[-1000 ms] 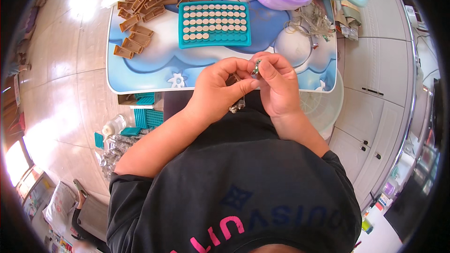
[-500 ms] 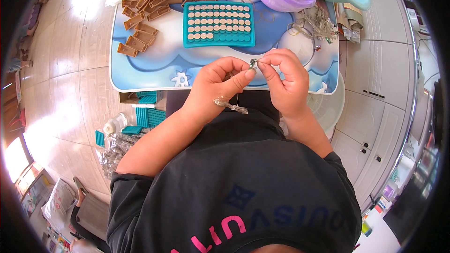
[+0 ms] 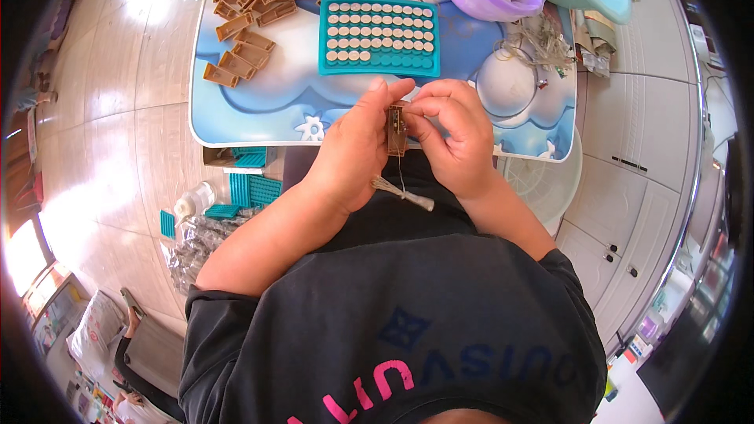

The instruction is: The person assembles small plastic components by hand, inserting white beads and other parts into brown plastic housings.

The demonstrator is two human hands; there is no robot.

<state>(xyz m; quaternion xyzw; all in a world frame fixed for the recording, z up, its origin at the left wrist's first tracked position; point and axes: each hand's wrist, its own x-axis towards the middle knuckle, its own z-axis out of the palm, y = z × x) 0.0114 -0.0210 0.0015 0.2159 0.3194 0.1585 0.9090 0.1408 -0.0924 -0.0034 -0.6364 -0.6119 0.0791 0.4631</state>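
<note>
My left hand (image 3: 349, 141) holds a small open brown plastic case (image 3: 397, 132) upright, just off the table's near edge. Inside the case sits a small part, its details too fine to make out. My right hand (image 3: 455, 129) pinches at the case's right side and upper end; whatever its fingertips grip is hidden. A thin wire runs out of the case's lower end to a folded, pale bundle of wire (image 3: 402, 192) hanging below. Beyond my hands, a teal tray (image 3: 380, 71) holds rows of round, pale discs, with several bare places in its front rows.
More brown cases (image 3: 253, 42) lie piled at the table's (image 3: 267, 126) back left. At the back right stand a purple bowl (image 3: 503, 12) of white pieces and a pale teal basin (image 3: 609, 0). Tangled wires (image 3: 542, 43) lie below them. Teal trays (image 3: 255, 191) and a bottle (image 3: 194, 200) stand at lower left.
The small metallic part pinched between my fingertips before no longer shows there; a brown case is now between my hands. Both hands have turned and moved slightly left, and the wire bundle hangs lower.
</note>
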